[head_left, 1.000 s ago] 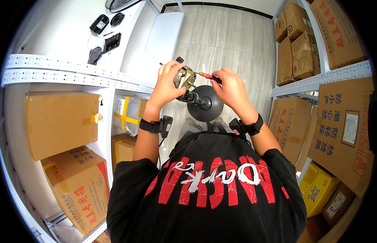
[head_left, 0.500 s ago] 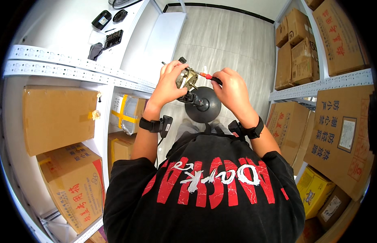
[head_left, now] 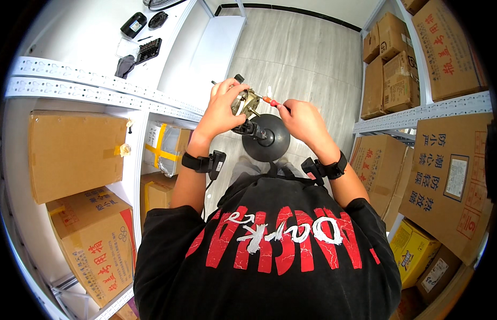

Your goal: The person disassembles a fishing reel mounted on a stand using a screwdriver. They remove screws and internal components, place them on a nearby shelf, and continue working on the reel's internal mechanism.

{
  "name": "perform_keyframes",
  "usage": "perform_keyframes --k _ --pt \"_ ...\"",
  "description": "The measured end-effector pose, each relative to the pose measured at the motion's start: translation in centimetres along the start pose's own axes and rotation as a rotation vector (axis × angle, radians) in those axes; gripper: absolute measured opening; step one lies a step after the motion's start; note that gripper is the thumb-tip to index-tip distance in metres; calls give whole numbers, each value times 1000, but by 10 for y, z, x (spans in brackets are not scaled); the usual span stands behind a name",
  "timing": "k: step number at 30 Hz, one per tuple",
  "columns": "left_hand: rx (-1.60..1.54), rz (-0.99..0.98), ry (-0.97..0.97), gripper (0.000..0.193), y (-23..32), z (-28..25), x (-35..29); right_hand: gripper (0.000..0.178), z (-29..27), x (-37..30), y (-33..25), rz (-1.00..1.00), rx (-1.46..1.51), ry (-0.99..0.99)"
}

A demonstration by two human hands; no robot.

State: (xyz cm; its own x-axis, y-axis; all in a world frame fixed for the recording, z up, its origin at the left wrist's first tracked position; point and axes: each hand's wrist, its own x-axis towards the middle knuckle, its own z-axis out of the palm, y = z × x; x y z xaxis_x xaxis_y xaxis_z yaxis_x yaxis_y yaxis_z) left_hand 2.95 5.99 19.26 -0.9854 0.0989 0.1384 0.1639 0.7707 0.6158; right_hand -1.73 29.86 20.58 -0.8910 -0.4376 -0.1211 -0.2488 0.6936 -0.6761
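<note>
A bare metal fan motor (head_left: 248,103) sits on top of a black stand, whose round base (head_left: 279,145) rests on the floor in front of me. My left hand (head_left: 222,109) is wrapped round the motor's left side, thumb toward me and fingers over the far side. In my right hand (head_left: 305,124) is a red-handled screwdriver (head_left: 272,101), held with the fingers closed over the back of its handle. Its shaft points left at the motor's right side. Whether the tip sits in a screw is too small to tell.
On the upper left shelf lie a black housing (head_left: 133,25), a small round black part (head_left: 158,20), a bit set (head_left: 149,50) and a grey cloth (head_left: 125,66). Cardboard boxes (head_left: 77,154) fill the left shelves. More boxes (head_left: 446,181) crowd the right rack.
My right hand has shifted its grip: the black handle end that showed before is now covered by the closed hand. The left hand keeps its hold on the motor.
</note>
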Motion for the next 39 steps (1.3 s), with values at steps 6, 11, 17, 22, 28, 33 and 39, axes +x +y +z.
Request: perform_keyframes --k 6,11,17,22,28,33,39 --pt "-8 -8 0 67 1 0 0 27 18 -4 13 -175 18 231" --pt "-11 -10 11 67 2 2 -1 21 17 -1 14 -32 -54 84" --pt "-15 -7 13 67 1 1 -1 26 17 -3 17 -106 85 185" --pt "-13 -14 3 68 0 1 -1 23 17 2 14 -15 -28 14" --pt "-27 -15 1 68 1 1 -2 25 15 -1 18 -105 69 128" --pt "-27 -19 1 67 2 0 -2 21 20 1 19 -78 69 97" --pt "-27 -12 6 67 0 1 -3 28 21 2 26 -75 63 74"
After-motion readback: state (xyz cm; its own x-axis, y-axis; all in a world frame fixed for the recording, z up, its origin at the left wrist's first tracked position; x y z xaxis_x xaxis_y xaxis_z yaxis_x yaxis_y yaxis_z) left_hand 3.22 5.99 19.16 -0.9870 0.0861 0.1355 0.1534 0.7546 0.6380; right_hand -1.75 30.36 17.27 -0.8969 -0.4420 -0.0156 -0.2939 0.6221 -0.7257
